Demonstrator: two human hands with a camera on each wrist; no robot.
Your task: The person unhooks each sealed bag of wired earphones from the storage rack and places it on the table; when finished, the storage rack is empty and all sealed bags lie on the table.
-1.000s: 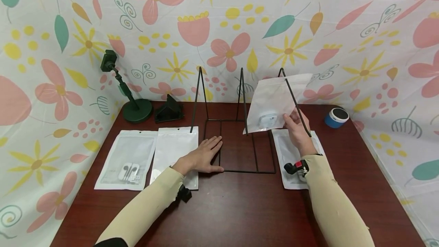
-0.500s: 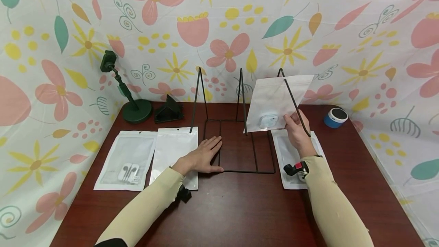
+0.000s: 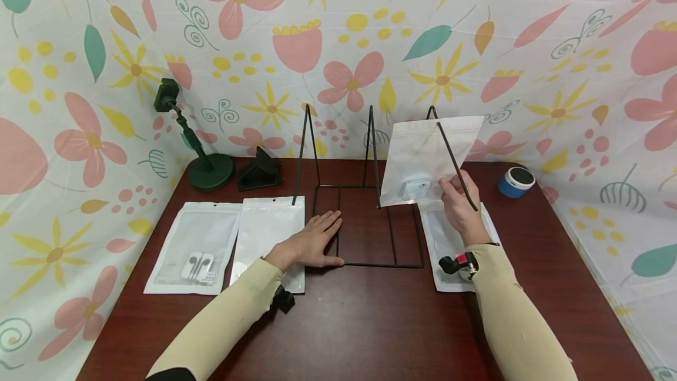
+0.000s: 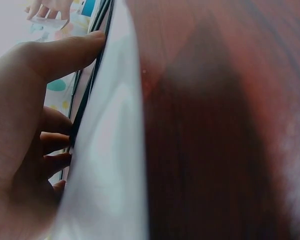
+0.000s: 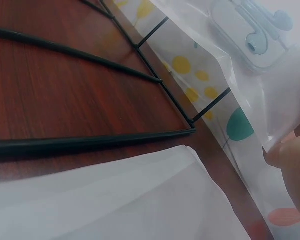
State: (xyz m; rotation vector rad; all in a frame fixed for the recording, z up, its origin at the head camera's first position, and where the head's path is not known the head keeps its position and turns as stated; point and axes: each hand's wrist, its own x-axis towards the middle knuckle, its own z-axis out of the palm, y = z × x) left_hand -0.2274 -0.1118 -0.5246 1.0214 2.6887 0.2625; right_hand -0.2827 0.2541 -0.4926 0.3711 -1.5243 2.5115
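My left hand (image 3: 312, 243) rests with spread, straight fingers on the left side of the black wire rack (image 3: 365, 264); in the left wrist view its thumb (image 4: 72, 55) touches the wire. With my right hand (image 3: 464, 204) I pinch the lower right edge of a white zip pouch (image 3: 418, 151). That pouch hangs tilted above the base, between the middle and right uprights. The right upright's front leg crosses in front of it. Earphones in a clear case (image 5: 257, 42) show through the pouch in the right wrist view. Part of my right hand is outside that view.
Flat white pouches lie beside the rack: one at far left (image 3: 193, 240), another under my left forearm (image 3: 270, 222), a third beneath my right wrist (image 3: 436, 228). Behind stand a green stand (image 3: 211, 170), a black holder (image 3: 260, 170) and a blue round speaker (image 3: 516, 184).
The pouch in my right hand has shifted very slightly, its top edge now a little more level. My left hand stays on the rack.
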